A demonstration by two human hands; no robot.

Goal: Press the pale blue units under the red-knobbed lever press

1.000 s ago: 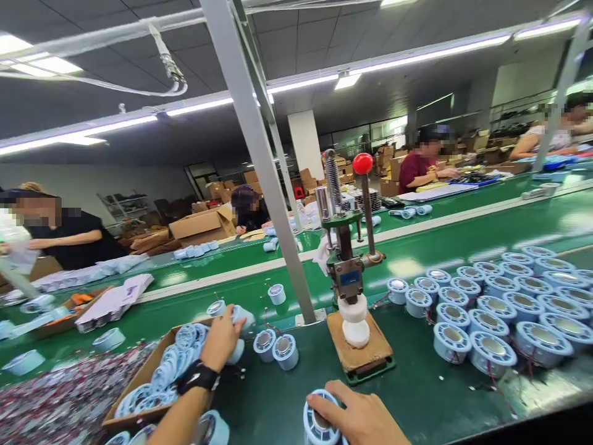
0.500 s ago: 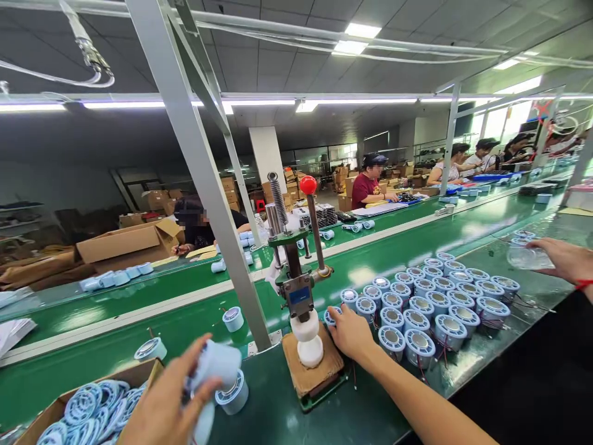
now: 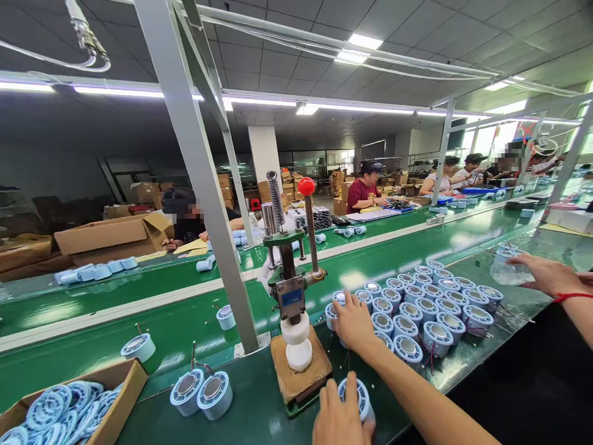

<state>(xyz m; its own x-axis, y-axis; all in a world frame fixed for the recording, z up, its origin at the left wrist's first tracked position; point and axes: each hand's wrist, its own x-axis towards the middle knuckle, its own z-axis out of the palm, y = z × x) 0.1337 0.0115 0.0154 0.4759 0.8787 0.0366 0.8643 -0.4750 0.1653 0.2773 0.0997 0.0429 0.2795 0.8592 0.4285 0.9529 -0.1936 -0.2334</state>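
I can read no text; the blue plate on the press (image 3: 291, 296), left of my right hand (image 3: 353, 321), is blurred.

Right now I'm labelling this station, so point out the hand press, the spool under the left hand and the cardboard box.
hand press (image 3: 291, 295), head view, blue-labelled body.
spool (image 3: 359, 395), head view, top flange.
cardboard box (image 3: 121, 390), head view, right wall.

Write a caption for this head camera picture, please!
Left hand holds a blue spool by the press; right hand touches grouped spools.
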